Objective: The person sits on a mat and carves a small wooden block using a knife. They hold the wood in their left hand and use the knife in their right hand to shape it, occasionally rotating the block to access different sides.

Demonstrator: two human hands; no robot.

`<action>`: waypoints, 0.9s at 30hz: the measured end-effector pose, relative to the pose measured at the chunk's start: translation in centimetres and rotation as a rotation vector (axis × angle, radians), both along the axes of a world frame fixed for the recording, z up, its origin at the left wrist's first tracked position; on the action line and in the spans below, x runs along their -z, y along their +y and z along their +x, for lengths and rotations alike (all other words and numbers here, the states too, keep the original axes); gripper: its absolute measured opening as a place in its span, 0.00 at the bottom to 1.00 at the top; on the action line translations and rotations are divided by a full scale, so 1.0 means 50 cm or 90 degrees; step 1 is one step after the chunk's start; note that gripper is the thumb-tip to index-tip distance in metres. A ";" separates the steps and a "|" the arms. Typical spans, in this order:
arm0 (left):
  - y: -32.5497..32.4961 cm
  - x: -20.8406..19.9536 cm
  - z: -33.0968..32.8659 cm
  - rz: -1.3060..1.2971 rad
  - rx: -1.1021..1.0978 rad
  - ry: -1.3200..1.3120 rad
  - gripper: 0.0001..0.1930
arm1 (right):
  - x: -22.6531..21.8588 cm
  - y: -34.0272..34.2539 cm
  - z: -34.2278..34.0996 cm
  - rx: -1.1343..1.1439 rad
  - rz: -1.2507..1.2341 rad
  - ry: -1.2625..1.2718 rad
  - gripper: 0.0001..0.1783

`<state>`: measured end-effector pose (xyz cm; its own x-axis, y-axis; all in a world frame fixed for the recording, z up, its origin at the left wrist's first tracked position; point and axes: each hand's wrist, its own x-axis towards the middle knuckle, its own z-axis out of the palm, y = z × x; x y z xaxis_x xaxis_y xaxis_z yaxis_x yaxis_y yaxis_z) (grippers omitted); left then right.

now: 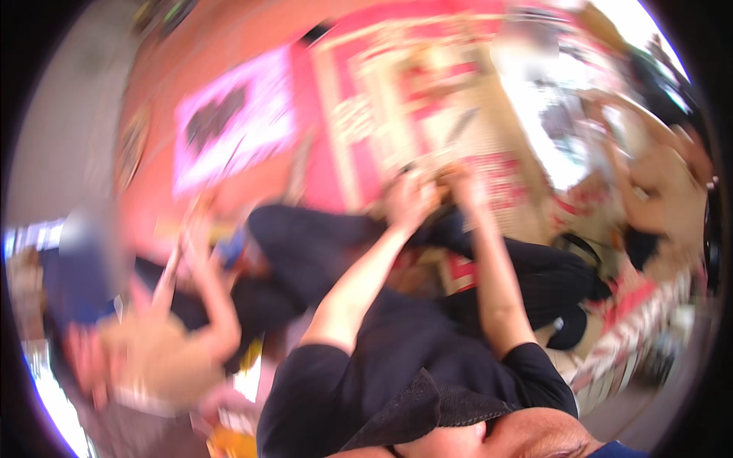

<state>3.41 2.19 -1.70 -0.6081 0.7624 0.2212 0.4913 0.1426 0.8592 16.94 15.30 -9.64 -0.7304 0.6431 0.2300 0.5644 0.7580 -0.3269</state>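
Note:
Motion smears much of the picture. My left hand [412,200] and my right hand [464,187] are close together in front of my crossed legs, over a red and cream flat sheet [347,141]. The fingers of both are bent inward, closed around something small. An orange-brown patch shows between them, too blurred to name. A dark bit sticks up at the left fingers. Just beyond my hands a thin grey strip [463,126], perhaps a blade, lies on the sheet.
To my left sits a person [164,343] with both hands together, near a pinkish-white sheet [267,99] bearing a dark heap [217,118]. On my right another person [664,183] reaches over a white sheet [527,91]. Red-orange floor [221,46] lies beyond.

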 end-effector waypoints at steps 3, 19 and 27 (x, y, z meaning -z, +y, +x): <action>-0.031 0.115 -0.042 0.039 -0.004 -0.178 0.13 | -0.053 -0.052 -0.098 0.238 -0.206 0.128 0.12; -0.014 0.022 -0.021 -0.065 0.047 -0.020 0.14 | -0.052 -0.035 -0.031 0.350 -0.350 0.176 0.19; -0.005 0.018 -0.019 -0.062 0.037 -0.057 0.14 | -0.037 -0.043 -0.055 0.325 -0.372 0.344 0.14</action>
<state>2.45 1.96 -2.58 -0.5762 0.8122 0.0913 0.4233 0.2010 0.8834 14.20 13.14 -7.79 -0.2175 0.9761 -0.0055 0.4440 0.0939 -0.8911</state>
